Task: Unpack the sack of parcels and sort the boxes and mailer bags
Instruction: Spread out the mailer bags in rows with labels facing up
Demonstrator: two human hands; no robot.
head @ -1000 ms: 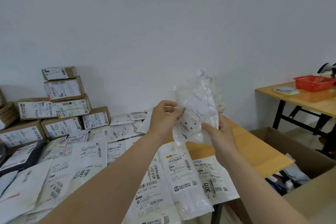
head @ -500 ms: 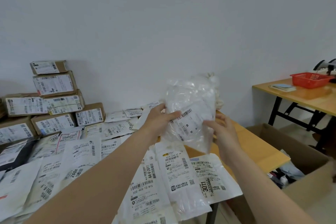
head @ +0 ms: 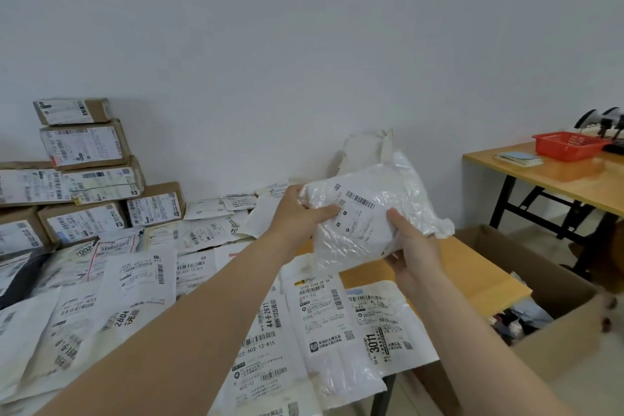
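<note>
Holding a white bubble mailer bag (head: 368, 216) label-up in the air above the wooden table (head: 472, 267), the left hand (head: 300, 213) grips its left end, thumb on the label, while the right hand (head: 410, 246) grasps the lower right edge. Below, flat mailer bags (head: 141, 284) cover the tabletop, stacked cardboard boxes (head: 84, 176) behind them at left. An open carton (head: 553, 321) sits just right of the table.

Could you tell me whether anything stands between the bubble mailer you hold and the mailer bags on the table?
Nothing visible does. The left hand and right hand hold the bubble mailer in the air above the mailer bags, with only open space beneath.
</note>
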